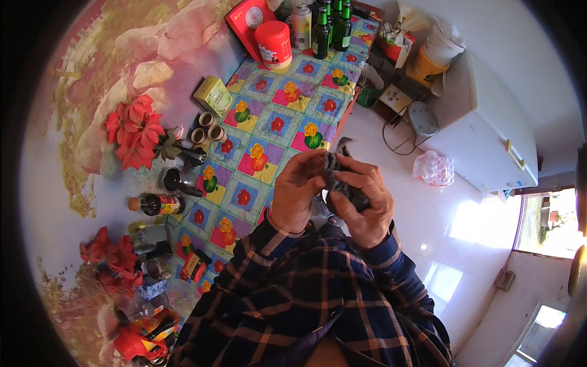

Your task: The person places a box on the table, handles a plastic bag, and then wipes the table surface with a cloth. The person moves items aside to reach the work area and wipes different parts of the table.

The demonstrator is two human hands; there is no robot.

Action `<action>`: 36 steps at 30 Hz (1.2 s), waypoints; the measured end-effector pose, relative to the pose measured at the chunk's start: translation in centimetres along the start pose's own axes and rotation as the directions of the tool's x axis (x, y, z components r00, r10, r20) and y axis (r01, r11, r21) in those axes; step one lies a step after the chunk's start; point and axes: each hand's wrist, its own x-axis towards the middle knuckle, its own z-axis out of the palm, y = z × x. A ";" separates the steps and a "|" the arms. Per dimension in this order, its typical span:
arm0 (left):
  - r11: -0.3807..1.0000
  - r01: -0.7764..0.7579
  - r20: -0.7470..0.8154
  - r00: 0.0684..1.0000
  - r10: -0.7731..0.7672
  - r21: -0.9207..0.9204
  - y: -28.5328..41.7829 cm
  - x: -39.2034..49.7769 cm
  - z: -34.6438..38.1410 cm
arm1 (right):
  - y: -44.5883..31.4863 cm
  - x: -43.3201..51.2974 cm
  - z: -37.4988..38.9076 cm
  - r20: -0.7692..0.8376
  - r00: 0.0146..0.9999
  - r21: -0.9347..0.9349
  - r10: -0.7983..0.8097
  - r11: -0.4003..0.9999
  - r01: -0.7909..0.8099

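A bunched dark grey cloth (337, 179) is held between both hands, in front of my chest and just off the table's right edge. My left hand (298, 188) pinches its left side between thumb and fingers. On the other side, my right hand (367, 197) grips the larger bundle, the fingers curled over it. A loose end of the cloth sticks up beyond the fingertips. Much of the cloth is hidden by the fingers, so its exact kind cannot be told. Below and to the left lies the flowered tablecloth (275, 124).
Green glass bottles (322, 34) and a red tub (274, 45) stand at the table's far end. Small cups (215, 133), a sauce bottle (163, 204) and a vase of red artificial flowers (135, 130) line the wall. Right are a stool (423, 119), plastic bag (433, 169) and white chest freezer (486, 124).
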 end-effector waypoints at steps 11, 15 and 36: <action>0.995 0.091 -0.068 0.994 -0.089 0.028 0.9 0.1 -1.7 | 0.0 1.2 -0.5 -0.047 0.997 -0.251 -0.053 0.967 0.039; 0.987 0.152 -0.085 0.984 -0.156 -0.050 0.3 -0.3 -1.3 | 0.6 1.5 1.2 -0.001 0.989 -0.313 -0.150 0.939 0.142; 0.986 0.131 -0.082 0.989 -0.123 0.105 -1.4 -0.8 -4.3 | 1.7 -1.4 1.6 0.105 0.979 -0.403 -0.176 0.892 0.204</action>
